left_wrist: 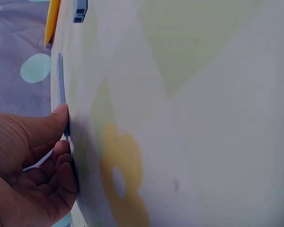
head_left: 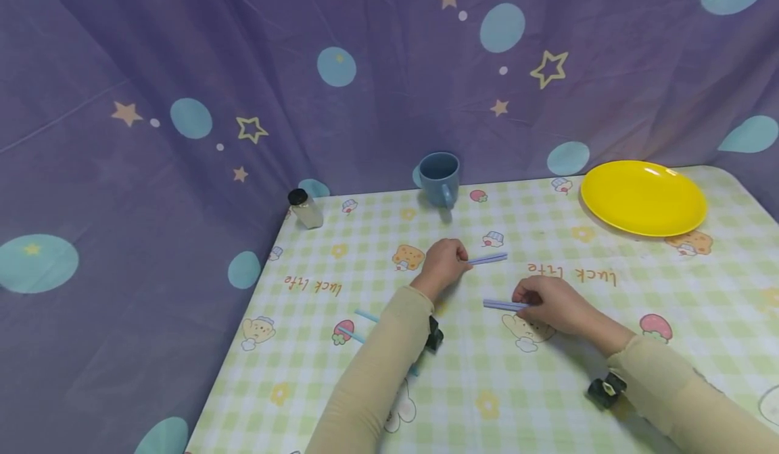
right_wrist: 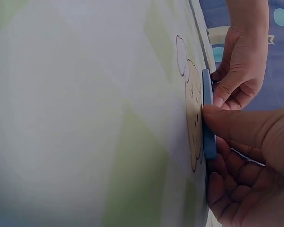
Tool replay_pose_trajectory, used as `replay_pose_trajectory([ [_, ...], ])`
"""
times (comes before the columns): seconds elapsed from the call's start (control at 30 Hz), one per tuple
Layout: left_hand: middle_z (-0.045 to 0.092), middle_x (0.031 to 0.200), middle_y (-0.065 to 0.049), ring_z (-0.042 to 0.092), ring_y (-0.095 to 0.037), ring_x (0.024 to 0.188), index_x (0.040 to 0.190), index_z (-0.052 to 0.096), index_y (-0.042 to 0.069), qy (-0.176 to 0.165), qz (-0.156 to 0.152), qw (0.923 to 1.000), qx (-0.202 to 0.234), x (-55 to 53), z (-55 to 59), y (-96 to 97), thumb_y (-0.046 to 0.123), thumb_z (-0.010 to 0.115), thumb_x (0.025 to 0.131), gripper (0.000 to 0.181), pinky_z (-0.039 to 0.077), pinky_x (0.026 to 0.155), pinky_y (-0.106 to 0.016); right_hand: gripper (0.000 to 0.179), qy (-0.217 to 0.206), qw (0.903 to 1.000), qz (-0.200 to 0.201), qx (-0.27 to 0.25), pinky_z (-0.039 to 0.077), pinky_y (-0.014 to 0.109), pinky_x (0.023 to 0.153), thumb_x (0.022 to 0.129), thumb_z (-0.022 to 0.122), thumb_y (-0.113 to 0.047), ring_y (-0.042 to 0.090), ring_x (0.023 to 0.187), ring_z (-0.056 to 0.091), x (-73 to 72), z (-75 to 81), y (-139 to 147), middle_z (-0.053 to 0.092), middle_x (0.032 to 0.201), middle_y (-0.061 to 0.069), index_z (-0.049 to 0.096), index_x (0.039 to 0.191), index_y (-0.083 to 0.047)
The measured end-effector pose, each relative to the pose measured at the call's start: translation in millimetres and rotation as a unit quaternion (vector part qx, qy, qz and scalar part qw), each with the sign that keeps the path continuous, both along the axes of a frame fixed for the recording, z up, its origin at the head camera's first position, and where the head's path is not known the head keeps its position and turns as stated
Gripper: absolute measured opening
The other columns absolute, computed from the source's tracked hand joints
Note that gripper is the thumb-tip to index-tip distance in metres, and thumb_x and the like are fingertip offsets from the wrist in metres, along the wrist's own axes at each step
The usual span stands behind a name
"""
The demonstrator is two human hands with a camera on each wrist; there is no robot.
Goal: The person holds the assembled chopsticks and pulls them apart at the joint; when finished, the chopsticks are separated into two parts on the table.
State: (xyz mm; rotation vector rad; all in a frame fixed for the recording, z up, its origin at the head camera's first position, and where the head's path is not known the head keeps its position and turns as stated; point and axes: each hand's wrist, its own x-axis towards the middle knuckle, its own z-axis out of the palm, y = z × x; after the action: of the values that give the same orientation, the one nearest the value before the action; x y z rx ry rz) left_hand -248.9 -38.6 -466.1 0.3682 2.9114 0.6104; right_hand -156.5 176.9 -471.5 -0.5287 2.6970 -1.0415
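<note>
My left hand (head_left: 445, 262) pinches one end of a slim lilac-blue stick (head_left: 489, 258), made of two strips side by side, low over the cloth. The left wrist view shows thumb and fingertips on that stick (left_wrist: 61, 82). Nearer to me, my right hand (head_left: 550, 303) grips the right end of a similar lilac stick (head_left: 500, 304) between thumb and fingers. In the right wrist view, this stick (right_wrist: 208, 116) lies close along the tablecloth. Its squarish hollow ends (left_wrist: 79, 18) show at the top of the left wrist view. The two sticks are apart.
Light blue sticks (head_left: 351, 334) lie partly hidden under my left forearm. A blue mug (head_left: 439, 180) and a black-capped jar (head_left: 306, 209) stand along the back. The yellow plate (head_left: 644, 198) is at the back right of the checked tablecloth (head_left: 462, 386). A purple curtain (head_left: 389, 116) hangs behind.
</note>
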Motion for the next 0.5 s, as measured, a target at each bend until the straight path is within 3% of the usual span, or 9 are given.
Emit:
replay_pose_trajectory([
  [0.23,0.057,0.075,0.007,0.053,-0.010,0.073,0.077,0.066,0.015,0.008,0.005,0.9999,0.007,-1.3,0.0,0.3,0.026,0.080,0.083,0.019,0.044,0.072,-0.023,0.013,0.006,1.0000,-0.003,-0.002,0.044,0.033,0.071,0.080,0.079,-0.010,0.013,0.074,0.051,-0.1,0.6,-0.3,0.060,0.078,-0.007,0.067,0.085,-0.014],
  [0.5,0.060,0.082,0.006,0.055,-0.011,0.078,0.083,0.065,0.015,-0.018,0.009,0.9992,0.035,1.1,5.4,-10.5,0.028,0.080,0.083,0.020,0.045,0.075,-0.026,0.016,0.028,0.9994,-0.018,-0.005,0.045,0.040,0.079,0.080,0.080,-0.016,0.017,0.083,0.054,3.2,5.5,-4.2,0.064,0.089,-0.002,0.069,0.090,-0.012],
])
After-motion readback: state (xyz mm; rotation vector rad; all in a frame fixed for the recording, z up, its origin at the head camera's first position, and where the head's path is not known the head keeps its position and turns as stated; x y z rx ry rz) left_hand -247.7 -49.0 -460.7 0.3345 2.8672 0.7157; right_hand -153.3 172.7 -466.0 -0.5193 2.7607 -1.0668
